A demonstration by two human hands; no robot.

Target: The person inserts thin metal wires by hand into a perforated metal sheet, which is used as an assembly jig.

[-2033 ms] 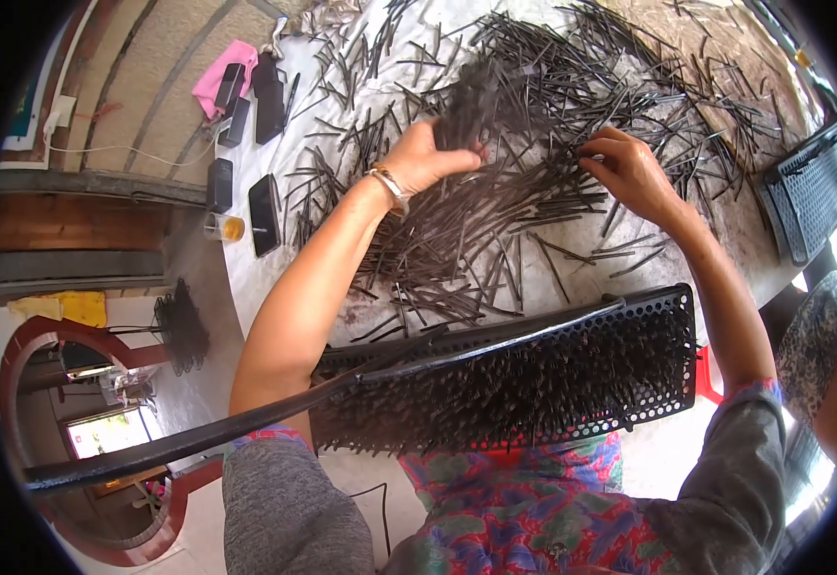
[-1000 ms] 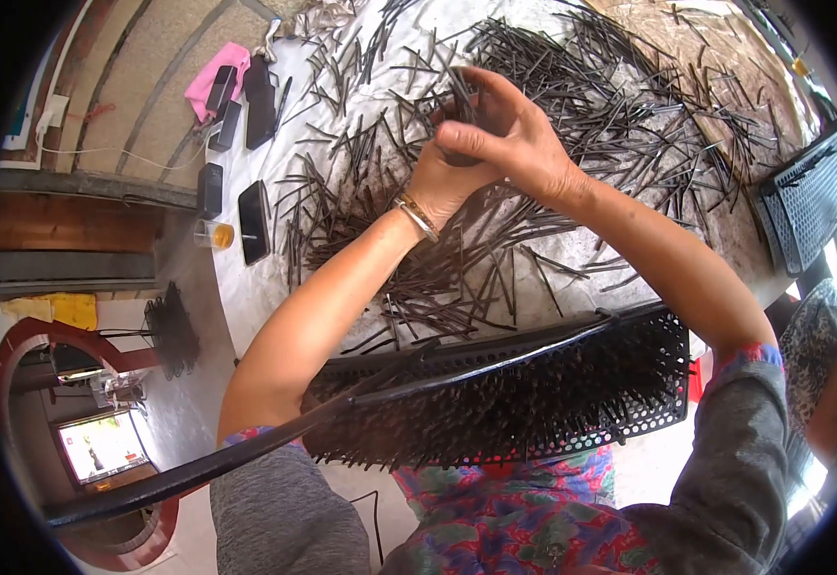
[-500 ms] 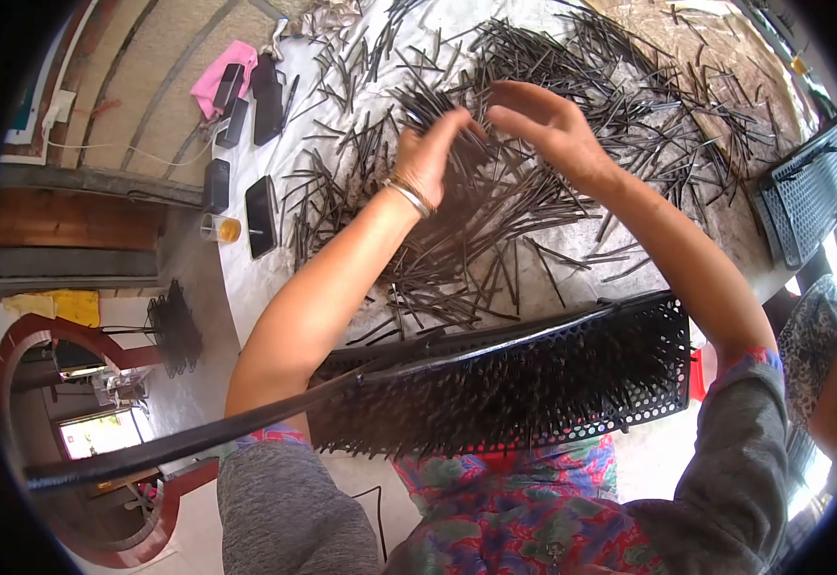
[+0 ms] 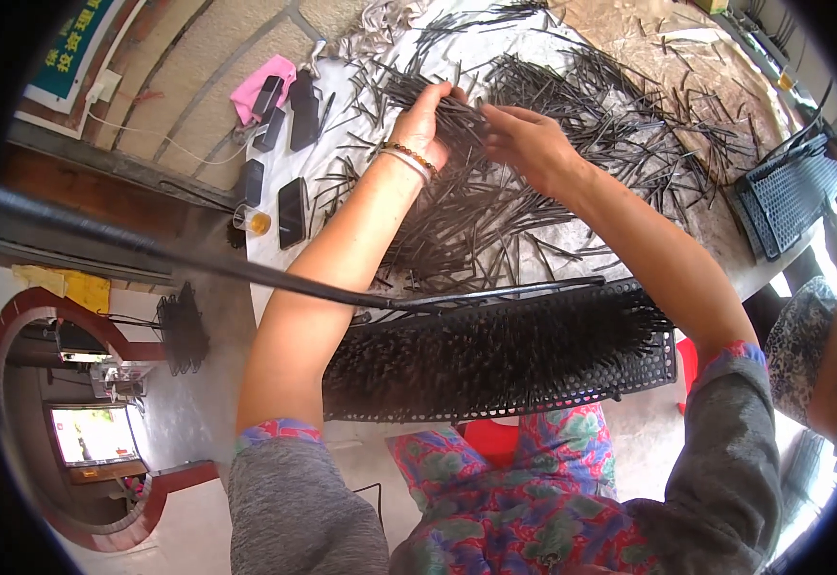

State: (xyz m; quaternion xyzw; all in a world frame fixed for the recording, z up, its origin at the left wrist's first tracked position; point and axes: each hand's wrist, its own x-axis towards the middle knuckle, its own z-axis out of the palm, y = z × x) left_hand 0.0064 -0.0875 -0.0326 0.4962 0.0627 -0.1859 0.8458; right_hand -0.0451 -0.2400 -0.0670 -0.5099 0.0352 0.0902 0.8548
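1. The fingers of my left hand (image 4: 421,132) are closed around a bunch of thin black sticks (image 4: 452,115), with the thumb on top; the sticks poke out on both sides.
2. The fingers of my right hand (image 4: 538,149) are partly curled at the right end of that bunch. I cannot tell whether they pinch any sticks or only touch them.
3. The bunch is up over the far part of the desk (image 4: 720,230), where many more loose sticks (image 4: 558,91) lie in a tangled spread.
4. Nearer my body, between my forearms, sits a black perforated tray (image 4: 666,359), densely bristling with dark stick ends. A long black rod (image 4: 198,257) crosses in front of my left forearm toward the tray's far edge.
5. On the left side are a phone (image 4: 292,212), a clear cup with amber liquid (image 4: 254,222) and a pink cloth (image 4: 259,88) beside some dark boxes (image 4: 304,110).
6. At the far right stands a bluish-grey perforated tray (image 4: 790,196); another person's arm (image 4: 831,383) shows below it.
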